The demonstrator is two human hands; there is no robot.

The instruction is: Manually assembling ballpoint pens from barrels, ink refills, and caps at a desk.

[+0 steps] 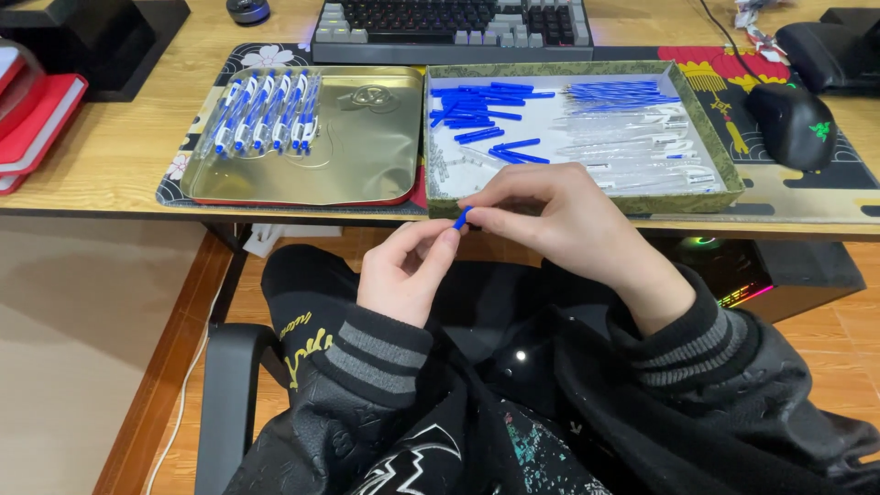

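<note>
Blue cap (pixel 463 217) sits pinched between both hands, long side tilted up-right. Left hand (pixel 403 270) holds low end, right hand (pixel 559 220) holds top, just below box (pixel 438 203) rim.

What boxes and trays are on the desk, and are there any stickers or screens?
Gold metal tray: left of middle, flat rectangle, holding white-and-blue pens.
Green patterned box: right of it, shallow rectangle, white inside, holding blue caps and clear barrels.
Stickers or screens: none clearly visible.
</note>
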